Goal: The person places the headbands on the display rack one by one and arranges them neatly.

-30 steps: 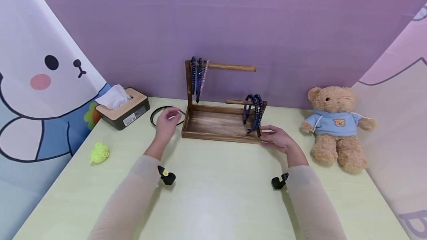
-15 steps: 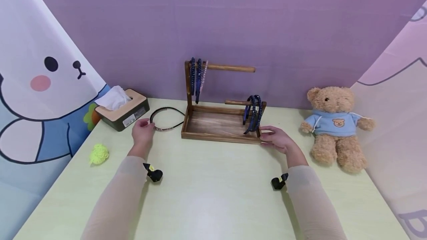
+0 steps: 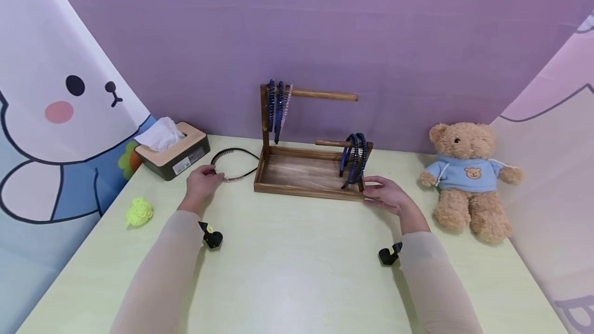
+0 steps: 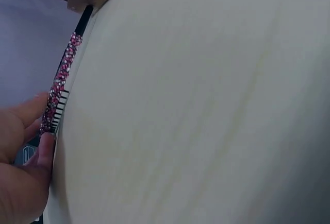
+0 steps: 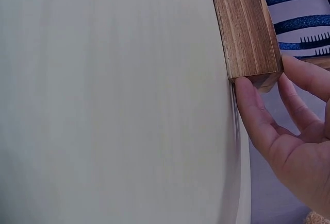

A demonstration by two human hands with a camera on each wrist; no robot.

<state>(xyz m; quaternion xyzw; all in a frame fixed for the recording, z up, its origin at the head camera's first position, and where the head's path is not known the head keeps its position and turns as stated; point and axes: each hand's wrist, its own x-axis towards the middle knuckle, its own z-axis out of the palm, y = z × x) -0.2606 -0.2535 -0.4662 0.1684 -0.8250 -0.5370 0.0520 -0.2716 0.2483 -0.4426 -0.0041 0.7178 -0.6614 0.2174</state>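
At the rack's left, a black headband (image 3: 237, 178) with pink and white sparkles and comb teeth lies on the table. My left hand (image 3: 202, 183) pinches its near left end; in the left wrist view thumb and finger close on the sparkly band (image 4: 63, 69). The wooden rack (image 3: 306, 193) has a shallow tray and two rods. My right hand (image 3: 387, 193) holds the tray's front right corner (image 5: 252, 54) between thumb and fingers. Dark blue headbands (image 3: 279, 107) and a pink one (image 3: 286, 104) hang on the upper rod, more blue ones (image 3: 356, 156) on the lower.
A tissue box (image 3: 178, 156) stands at the back left, with a yellow-green puffy ball (image 3: 139, 212) nearer the left edge. At the right sits a teddy bear (image 3: 469, 177) in a blue top. A purple cloth backdrop (image 3: 394, 40) rises behind the table.
My left hand has moved left from over the headband's inner side to its near left end and now pinches it. The right hand stays at the rack's corner.
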